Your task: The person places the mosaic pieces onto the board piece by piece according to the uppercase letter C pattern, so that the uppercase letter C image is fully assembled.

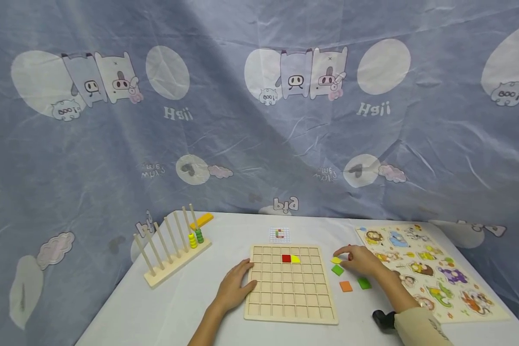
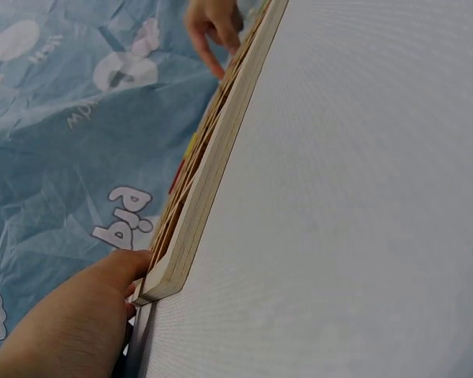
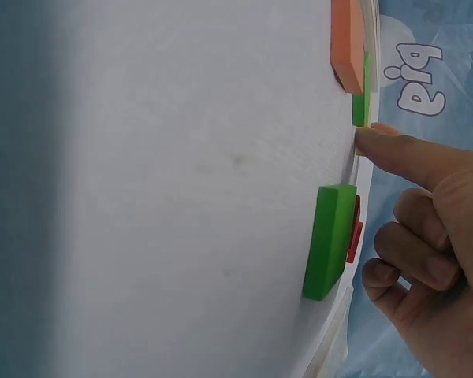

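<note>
A square wooden grid board point(image 1: 290, 300) lies flat, with a red tile point(image 1: 287, 258) and a yellow tile point(image 1: 296, 259) side by side in its upper rows. My left hand point(image 1: 235, 287) rests against the board's left edge, fingers relaxed and thumb at the rim. To the right of the board, my right hand point(image 1: 363, 260) pinches another yellow tile point(image 1: 336, 260) between thumb and index finger, low over the table. In the right wrist view the other fingers point(image 3: 414, 248) are curled in. Close by lie green tiles point(image 1: 338, 270) point(image 3: 329, 240), an orange tile point(image 1: 345, 286) and red pieces partly hidden behind the hand.
A small pattern card point(image 1: 279, 235) lies beyond the board. On the left stands a wooden peg rack point(image 1: 177, 263) with yellow and green beads, a yellow-orange bar point(image 1: 202, 221) behind it. An animal puzzle board point(image 1: 437, 274) covers the right side. A black object point(image 1: 383, 319) sits near the right sleeve.
</note>
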Action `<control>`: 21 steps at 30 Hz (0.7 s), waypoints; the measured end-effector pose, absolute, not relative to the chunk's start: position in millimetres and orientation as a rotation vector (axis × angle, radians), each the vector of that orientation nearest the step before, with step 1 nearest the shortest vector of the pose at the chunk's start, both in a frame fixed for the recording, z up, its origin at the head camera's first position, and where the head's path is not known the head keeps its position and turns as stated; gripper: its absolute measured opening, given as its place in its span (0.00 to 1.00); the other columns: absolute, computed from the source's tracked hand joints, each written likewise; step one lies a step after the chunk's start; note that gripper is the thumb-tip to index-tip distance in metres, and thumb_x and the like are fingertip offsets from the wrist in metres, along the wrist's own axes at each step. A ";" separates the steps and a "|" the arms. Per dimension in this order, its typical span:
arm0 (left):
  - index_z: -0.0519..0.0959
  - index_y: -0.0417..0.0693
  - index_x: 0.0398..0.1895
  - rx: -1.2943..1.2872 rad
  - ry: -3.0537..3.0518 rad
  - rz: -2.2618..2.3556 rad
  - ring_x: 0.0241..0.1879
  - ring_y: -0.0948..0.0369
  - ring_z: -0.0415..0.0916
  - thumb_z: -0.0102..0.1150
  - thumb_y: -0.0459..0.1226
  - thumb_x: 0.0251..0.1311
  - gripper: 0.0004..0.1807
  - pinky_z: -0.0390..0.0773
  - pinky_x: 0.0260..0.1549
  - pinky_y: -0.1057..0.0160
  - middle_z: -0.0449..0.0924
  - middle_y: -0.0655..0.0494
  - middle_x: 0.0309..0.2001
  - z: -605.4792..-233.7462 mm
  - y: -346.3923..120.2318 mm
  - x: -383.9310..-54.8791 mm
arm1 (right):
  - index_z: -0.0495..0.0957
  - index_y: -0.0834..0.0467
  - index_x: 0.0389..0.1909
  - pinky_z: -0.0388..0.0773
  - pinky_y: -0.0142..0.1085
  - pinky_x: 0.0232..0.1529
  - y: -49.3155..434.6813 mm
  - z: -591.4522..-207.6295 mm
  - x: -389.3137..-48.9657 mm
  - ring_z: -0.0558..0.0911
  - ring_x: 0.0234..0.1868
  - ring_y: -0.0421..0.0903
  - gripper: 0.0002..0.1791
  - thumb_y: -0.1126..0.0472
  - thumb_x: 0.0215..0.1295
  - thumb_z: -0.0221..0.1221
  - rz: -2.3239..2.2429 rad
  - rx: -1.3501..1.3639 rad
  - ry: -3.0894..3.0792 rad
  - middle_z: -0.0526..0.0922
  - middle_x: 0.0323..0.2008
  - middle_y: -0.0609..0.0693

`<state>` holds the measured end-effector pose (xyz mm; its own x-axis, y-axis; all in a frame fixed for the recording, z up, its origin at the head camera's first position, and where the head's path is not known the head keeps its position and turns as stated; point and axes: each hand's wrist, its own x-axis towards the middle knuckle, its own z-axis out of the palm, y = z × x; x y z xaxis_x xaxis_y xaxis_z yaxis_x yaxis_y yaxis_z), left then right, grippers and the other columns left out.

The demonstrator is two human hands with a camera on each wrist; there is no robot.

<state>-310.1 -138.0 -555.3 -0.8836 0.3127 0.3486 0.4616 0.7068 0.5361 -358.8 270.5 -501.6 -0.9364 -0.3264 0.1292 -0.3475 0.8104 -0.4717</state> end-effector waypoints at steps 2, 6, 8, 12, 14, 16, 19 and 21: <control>0.67 0.48 0.63 -0.618 -2.688 -0.933 0.64 0.49 0.59 0.54 0.50 0.60 0.30 0.61 0.58 0.45 0.61 0.51 0.66 -555.2 -137.5 -309.6 | 0.82 0.53 0.42 0.56 0.31 0.15 270.4 -502.2 -358.8 0.58 0.14 0.38 0.14 0.62 0.53 0.65 0.757 0.528 -2.960 0.65 0.12 0.45; 0.67 0.48 0.63 -0.611 -2.692 -0.937 0.64 0.50 0.59 0.54 0.50 0.60 0.30 0.61 0.58 0.45 0.61 0.51 0.66 -554.7 -137.1 -308.7 | 0.81 0.54 0.40 0.56 0.33 0.17 271.7 -502.5 -359.7 0.60 0.17 0.40 0.13 0.58 0.52 0.66 0.703 0.496 -2.958 0.66 0.16 0.46; 0.67 0.48 0.63 -0.611 -2.689 -0.936 0.64 0.50 0.59 0.54 0.50 0.60 0.29 0.61 0.58 0.44 0.61 0.51 0.66 -554.7 -137.0 -308.2 | 0.81 0.53 0.39 0.57 0.33 0.19 272.9 -502.6 -360.2 0.62 0.18 0.41 0.13 0.56 0.51 0.67 0.693 0.470 -2.962 0.66 0.17 0.45; 0.67 0.47 0.63 -0.617 -2.684 -0.939 0.64 0.49 0.59 0.54 0.50 0.60 0.29 0.61 0.58 0.44 0.61 0.50 0.66 -554.4 -136.8 -307.4 | 0.81 0.53 0.38 0.60 0.35 0.21 275.4 -502.8 -359.5 0.64 0.21 0.41 0.16 0.53 0.49 0.68 0.680 0.442 -2.973 0.68 0.19 0.45; 0.67 0.47 0.62 -0.622 -2.678 -0.941 0.64 0.49 0.59 0.54 0.50 0.60 0.29 0.61 0.58 0.44 0.61 0.50 0.66 -554.5 -136.5 -307.2 | 0.82 0.53 0.38 0.60 0.35 0.22 275.9 -502.7 -359.0 0.64 0.21 0.42 0.16 0.53 0.48 0.69 0.681 0.424 -2.979 0.68 0.19 0.45; 0.67 0.47 0.62 -0.627 -2.673 -0.933 0.63 0.49 0.60 0.54 0.50 0.60 0.29 0.62 0.58 0.44 0.62 0.50 0.66 -555.0 -136.5 -307.5 | 0.82 0.53 0.37 0.60 0.35 0.22 275.8 -502.6 -358.9 0.65 0.21 0.42 0.14 0.53 0.49 0.68 0.676 0.402 -2.978 0.69 0.19 0.44; 0.67 0.47 0.62 -0.630 -2.663 -0.925 0.63 0.49 0.60 0.54 0.50 0.60 0.29 0.62 0.57 0.44 0.62 0.49 0.65 -555.5 -136.9 -308.1 | 0.81 0.53 0.36 0.62 0.35 0.21 274.7 -502.4 -360.0 0.66 0.21 0.42 0.13 0.52 0.50 0.67 0.647 0.378 -2.959 0.70 0.19 0.44; 0.67 0.46 0.62 -0.633 -2.661 -0.921 0.63 0.48 0.60 0.54 0.50 0.60 0.29 0.62 0.57 0.44 0.62 0.49 0.65 -555.6 -136.8 -308.6 | 0.81 0.53 0.36 0.63 0.35 0.21 274.0 -502.8 -360.7 0.67 0.22 0.42 0.14 0.51 0.50 0.67 0.625 0.358 -2.954 0.72 0.20 0.44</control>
<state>-308.6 -136.8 -555.6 -0.8730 0.3173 0.3703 0.4783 0.7050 0.5237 -360.7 274.0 -502.8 -0.9673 -0.2071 0.1467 -0.2488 0.8882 -0.3863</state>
